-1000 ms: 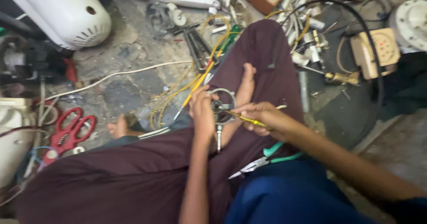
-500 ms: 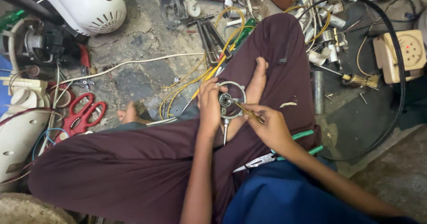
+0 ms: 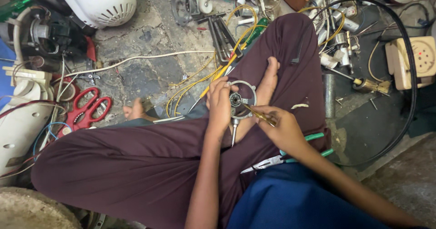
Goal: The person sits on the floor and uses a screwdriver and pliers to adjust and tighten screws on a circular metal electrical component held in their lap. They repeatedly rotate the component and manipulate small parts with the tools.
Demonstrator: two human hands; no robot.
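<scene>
Your left hand (image 3: 221, 102) grips the metal ring part (image 3: 240, 100), holding it above your crossed legs. Your right hand (image 3: 281, 128), just beside it, pinches a thin yellow tool (image 3: 256, 114) with its tip at the ring's centre hub. The hub work looks unfinished. Pliers (image 3: 284, 158) lie under your right wrist; yellow wires (image 3: 200, 81) trail beyond your left; red scissors (image 3: 86, 112) lie well left.
</scene>
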